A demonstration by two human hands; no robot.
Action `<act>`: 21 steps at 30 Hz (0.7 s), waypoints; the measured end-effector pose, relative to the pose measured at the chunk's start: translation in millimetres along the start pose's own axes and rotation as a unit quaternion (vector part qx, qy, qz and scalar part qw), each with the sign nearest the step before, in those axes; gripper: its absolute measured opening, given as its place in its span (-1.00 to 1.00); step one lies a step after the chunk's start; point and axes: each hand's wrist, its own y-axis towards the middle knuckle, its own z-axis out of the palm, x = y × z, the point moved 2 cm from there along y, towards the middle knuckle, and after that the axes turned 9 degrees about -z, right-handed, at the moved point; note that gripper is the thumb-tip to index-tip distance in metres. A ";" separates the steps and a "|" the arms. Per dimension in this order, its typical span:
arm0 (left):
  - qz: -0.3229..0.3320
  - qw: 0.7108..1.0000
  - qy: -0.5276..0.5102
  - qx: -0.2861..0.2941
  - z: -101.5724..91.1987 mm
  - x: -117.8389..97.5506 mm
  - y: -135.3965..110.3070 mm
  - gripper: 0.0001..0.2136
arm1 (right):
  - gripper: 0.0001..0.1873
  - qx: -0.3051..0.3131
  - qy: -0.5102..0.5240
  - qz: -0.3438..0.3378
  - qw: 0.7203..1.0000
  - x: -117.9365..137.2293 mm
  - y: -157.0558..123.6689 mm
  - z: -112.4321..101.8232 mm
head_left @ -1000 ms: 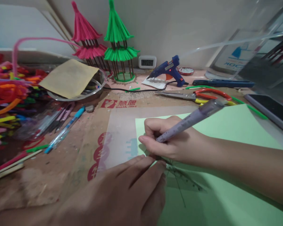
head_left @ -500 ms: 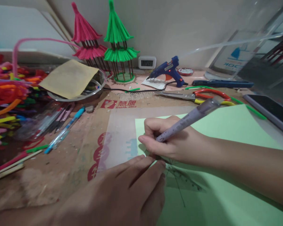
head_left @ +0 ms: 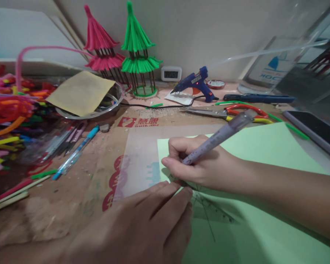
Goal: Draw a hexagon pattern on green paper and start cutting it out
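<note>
My right hand (head_left: 198, 167) comes in from the right edge of the desk (head_left: 79, 190), forearm low over the green paper (head_left: 266, 154), wrist flat, fingers curled tight round a purple pen (head_left: 217, 137). Pen shaft tilts up and back to the right, its tip hidden down by my fingertips at the sheet's near left part. My left hand (head_left: 143, 229) lies palm down from the near edge, fingers stretched flat and together, tips pressing on the paper's left edge just beside the pen tip; it grips nothing. Thin dark lines show on the paper right of those fingertips; a clear ruler may lie there, can't tell.

The green sheet lies on a translucent film (head_left: 140, 154) over brown cardboard, centre-right of the desk.

Back edge: pink pagoda model (head_left: 100, 44), green pagoda model (head_left: 137, 47), small digital clock (head_left: 171, 73), blue glue gun (head_left: 195, 83). Scissors (head_left: 231, 112) with red and yellow handles lie behind the paper. Left edge: heap of coloured pipe cleaners (head_left: 8, 110), metal bowl (head_left: 96, 104) under a tan sheet, blue pen (head_left: 74, 154). A phone (head_left: 316, 130) is at the right edge.
</note>
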 end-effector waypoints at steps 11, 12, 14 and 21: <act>-0.002 1.000 0.001 0.001 1.7 -4.5 -2.5 -0.59 | -0.64 0.024 -0.037 -0.009 0.999 0.6 -1.9 -2.2; 0.001 1.000 -0.001 -0.002 1.2 -4.2 -1.6 -0.57 | -0.64 0.024 -0.037 -0.011 0.999 0.5 -2.5 -2.8; 0.002 1.000 -0.002 -0.012 -0.2 -3.4 -0.1 -0.55 | -0.64 0.029 -0.037 -0.008 0.999 0.6 -3.8 -4.4; -0.001 1.000 0.007 -0.012 -4.3 -1.6 0.3 -0.52 | -0.72 0.075 -0.005 0.036 0.997 5.2 -8.5 -10.7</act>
